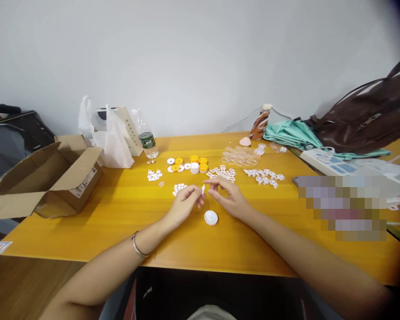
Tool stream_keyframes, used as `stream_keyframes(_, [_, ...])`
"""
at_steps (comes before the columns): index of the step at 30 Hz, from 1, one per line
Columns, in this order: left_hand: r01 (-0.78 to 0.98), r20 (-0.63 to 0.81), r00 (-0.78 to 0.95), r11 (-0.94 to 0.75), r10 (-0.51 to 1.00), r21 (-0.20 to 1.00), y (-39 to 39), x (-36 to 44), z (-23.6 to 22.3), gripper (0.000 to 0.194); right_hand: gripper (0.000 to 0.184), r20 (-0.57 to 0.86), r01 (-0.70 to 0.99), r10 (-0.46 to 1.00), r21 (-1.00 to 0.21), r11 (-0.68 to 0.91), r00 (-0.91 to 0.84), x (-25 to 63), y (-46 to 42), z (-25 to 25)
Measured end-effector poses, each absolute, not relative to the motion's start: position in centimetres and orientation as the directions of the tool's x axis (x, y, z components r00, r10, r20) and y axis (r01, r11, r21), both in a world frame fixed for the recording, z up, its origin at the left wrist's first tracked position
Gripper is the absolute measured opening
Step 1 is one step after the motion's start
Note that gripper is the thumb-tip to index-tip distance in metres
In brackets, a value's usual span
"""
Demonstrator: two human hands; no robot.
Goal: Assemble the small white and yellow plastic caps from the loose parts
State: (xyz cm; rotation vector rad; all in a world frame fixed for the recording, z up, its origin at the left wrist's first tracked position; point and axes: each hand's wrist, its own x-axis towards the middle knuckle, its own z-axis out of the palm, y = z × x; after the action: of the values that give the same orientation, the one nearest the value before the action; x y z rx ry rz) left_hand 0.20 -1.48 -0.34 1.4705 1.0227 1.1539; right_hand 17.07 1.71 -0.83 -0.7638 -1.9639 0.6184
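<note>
Between the thumb and fingers of my left hand [186, 202] is a small white plastic piece [203, 190], held upright above the table. My right hand [229, 195] faces it from the right, fingers curved and apart, with nothing seen in them. A round white disc with a raised rim [211, 218] lies on the table just below both hands. Beyond my left hand sits a pile of small white parts [179, 189]. Behind my right fingers are flat white cut-out pieces [222, 172]. Yellow and white round parts [194, 167] stand farther back.
An open cardboard box [63, 186] stands at the left, near a white plastic bag [113, 142] and a water bottle [146, 138]. Clear rings [240, 155], more cut-outs [265, 176] and a brown drink bottle [261, 122] are right of centre. A power strip [333, 162] lies at the right.
</note>
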Motion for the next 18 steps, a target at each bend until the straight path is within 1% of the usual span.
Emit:
stream_keyframes(2, [0.04, 0.15, 0.229, -0.163, 0.962, 0.986, -1.5, 0.2, -0.5, 0.028, 0.023, 0.551, 0.215, 0.721, -0.712, 0.669, -0.42, 16.9, 0.9, -0.7])
stream_keyframes(6, [0.03, 0.107, 0.291, -0.121, 0.951, 0.992, -1.5, 0.2, -0.8, 0.029, 0.014, 0.509, 0.169, 0.753, -0.77, 0.615, -0.418, 16.7, 0.6, -0.7])
stream_keyframes(10, [0.025, 0.096, 0.314, -0.11, 0.944, 0.994, -1.5, 0.3, -0.8, 0.032, 0.015, 0.483, 0.148, 0.787, -0.809, 0.569, -0.383, 16.6, 0.7, -0.6])
stream_keyframes(12, [0.033, 0.093, 0.308, -0.109, 0.947, 0.994, -1.5, 0.3, -0.6, 0.033, 0.016, 0.466, 0.137, 0.832, -0.842, 0.522, -0.302, 17.1, 1.4, -0.3])
stream_keyframes(15, [0.054, 0.088, 0.294, -0.109, 0.952, 0.993, -1.6, 0.3, -0.5, 0.033, 0.02, 0.398, 0.13, 0.913, -0.904, 0.407, -0.09, 19.6, 3.5, 0.4])
stream_keyframes(16, [0.062, 0.087, 0.293, -0.11, 0.952, 0.992, -1.6, 0.2, -0.5, 0.033, 0.021, 0.37, 0.158, 0.929, -0.917, 0.365, -0.003, 20.9, 4.4, 0.7])
stream_keyframes(18, [0.076, 0.091, 0.296, -0.118, 0.951, 0.99, -1.6, 0.2, -0.6, 0.033, 0.021, 0.312, 0.267, 0.943, -0.924, 0.273, 0.115, 23.7, 6.2, 1.1])
